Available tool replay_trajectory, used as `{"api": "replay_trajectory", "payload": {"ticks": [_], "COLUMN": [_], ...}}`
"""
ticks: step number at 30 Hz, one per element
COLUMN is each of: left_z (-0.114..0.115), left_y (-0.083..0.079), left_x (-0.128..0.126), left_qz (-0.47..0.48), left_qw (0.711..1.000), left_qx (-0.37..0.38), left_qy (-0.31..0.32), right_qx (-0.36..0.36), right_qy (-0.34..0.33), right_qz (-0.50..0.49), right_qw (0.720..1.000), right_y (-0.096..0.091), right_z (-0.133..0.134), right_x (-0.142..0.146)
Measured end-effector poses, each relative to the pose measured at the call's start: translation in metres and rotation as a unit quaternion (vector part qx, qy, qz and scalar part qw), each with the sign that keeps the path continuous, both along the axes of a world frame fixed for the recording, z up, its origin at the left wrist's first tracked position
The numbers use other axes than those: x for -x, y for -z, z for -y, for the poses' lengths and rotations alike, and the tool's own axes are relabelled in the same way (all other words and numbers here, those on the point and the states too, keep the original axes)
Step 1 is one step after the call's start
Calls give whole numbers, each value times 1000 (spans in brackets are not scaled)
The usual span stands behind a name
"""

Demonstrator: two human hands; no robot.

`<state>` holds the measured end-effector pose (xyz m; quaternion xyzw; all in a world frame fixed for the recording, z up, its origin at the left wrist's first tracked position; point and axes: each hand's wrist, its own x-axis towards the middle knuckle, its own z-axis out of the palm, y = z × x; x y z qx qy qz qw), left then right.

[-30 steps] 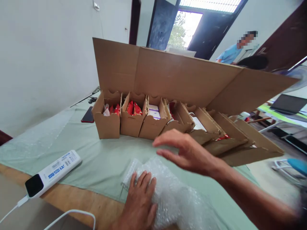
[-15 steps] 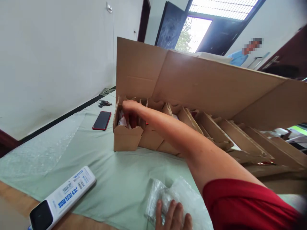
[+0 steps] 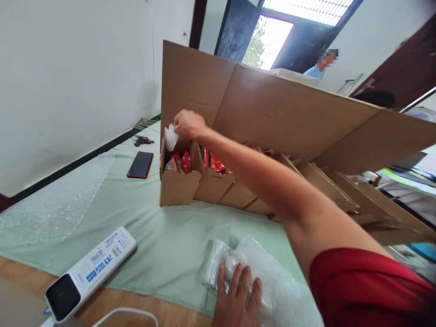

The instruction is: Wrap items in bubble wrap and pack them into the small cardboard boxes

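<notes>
My right hand (image 3: 189,124) is closed on a small crumpled piece of white wrapping (image 3: 170,137), just above the left end compartment of a long cardboard box (image 3: 179,188). Whether the wrapping is plastic or paper I cannot tell. Inside that compartment lie red packets (image 3: 185,162); another red packet (image 3: 216,164) shows in the neighbouring compartment. My left hand (image 3: 236,293) rests with its fingers spread on a folded heap of bubble wrap (image 3: 259,263) in front of the box. My right forearm hides part of the middle compartments.
The box's tall flap (image 3: 289,109) stands up behind. On the green cloth (image 3: 163,245) lie a phone (image 3: 140,164), a bunch of keys (image 3: 143,141), a white handheld device (image 3: 91,272) and a flat sheet of bubble wrap (image 3: 57,204). A person (image 3: 316,70) is in the background.
My right hand has risen out of the left end compartment, bringing up the white wrapping. The red packets there are now uncovered. My left hand stays on the bubble wrap.
</notes>
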<state>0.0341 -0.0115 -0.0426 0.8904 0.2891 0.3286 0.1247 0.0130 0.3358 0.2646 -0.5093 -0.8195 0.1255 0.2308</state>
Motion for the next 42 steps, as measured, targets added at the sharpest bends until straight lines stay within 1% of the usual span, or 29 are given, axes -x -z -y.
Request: {"api": "replay_trajectory", "payload": {"ticks": [2,4,5,6,7,9,11,12,13,15,17,18,20,22,24,26,27,28,29,31,33,34,36,39,42], "left_z": [0,0,0,1,2,6,12,15,17,20,20,19,15,10,5,2,0,-1,-1,-2,-1,0,2,5,3], "left_y": [-25,-44,-50,-54,-56,-57,-58,-58,-60,-66,-75,-78,-84,-85,-82,-78,-77,-76,-75,-75,-74,-74,-73,-74,-80], "left_x": [15,26,29,31,34,40,51,57,63,70,67,61,45,26,11,3,2,1,2,3,3,2,-1,-5,-1], "left_qz": [-24,-15,-10,-8,1,29,67,87,105,126,117,105,72,42,18,-2,-8,-13,-18,-29,-40,-45,-57,-77,-89], "left_qw": [997,994,993,993,993,994,994,992,990,986,986,987,992,995,996,996,995,994,994,993,993,993,992,990,988], "left_qx": [70,102,112,119,118,104,90,85,85,92,90,78,37,-3,-19,-15,-10,-8,-6,0,6,6,3,3,31], "left_qy": [22,37,30,25,18,11,-7,-18,-29,-54,-82,-91,-95,-86,-84,-92,-99,-105,-110,-112,-108,-107,-108,-116,-118], "right_qx": [-33,-50,-21,3,47,121,175,187,186,135,68,39,2,-24,-50,-72,-73,-60,-28,66,149,171,189,207,223], "right_qy": [55,55,31,19,17,37,95,131,169,231,279,295,312,311,309,326,349,378,408,449,450,438,409,368,355], "right_qz": [-26,-76,-130,-180,-205,-278,-315,-319,-311,-250,-158,-114,-54,-33,-39,-59,-69,-80,-93,-132,-172,-186,-205,-214,-167], "right_qw": [998,994,991,983,977,952,928,920,917,930,945,948,948,950,949,941,932,921,908,881,864,862,869,880,892], "right_y": [-21,-31,-30,-25,-16,13,52,74,96,137,169,181,197,204,204,203,202,203,204,209,213,214,212,204,199], "right_z": [39,93,124,158,193,262,322,347,368,399,415,419,422,424,430,443,452,461,471,487,493,492,481,453,427], "right_x": [-27,-64,-85,-106,-127,-163,-193,-204,-213,-223,-224,-222,-215,-212,-217,-232,-242,-253,-264,-280,-286,-284,-272,-249,-234]}}
